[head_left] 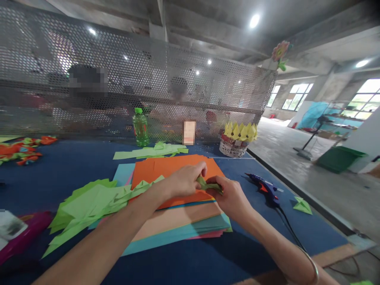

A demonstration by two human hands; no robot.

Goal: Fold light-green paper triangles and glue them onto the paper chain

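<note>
Between my two hands is a small piece of folded green paper (204,184), pinched at both ends. My left hand (187,179) grips its left end with bent fingers. My right hand (233,197) closes on the other end, partly hiding the paper. Both hands are above a stack of coloured paper (175,227), whose top sheets are orange (154,169). Light green folded paper pieces (92,202) lie in a fanned heap to the left, partly under my left forearm.
A dark blue glue gun (268,194) with its cord lies right, near a folded green paper piece (303,206). Behind stand a green bottle (140,128), green strips (148,151), a basket with yellow paper points (234,146) and a perforated metal screen (190,59). Orange pieces (26,152) lie far left.
</note>
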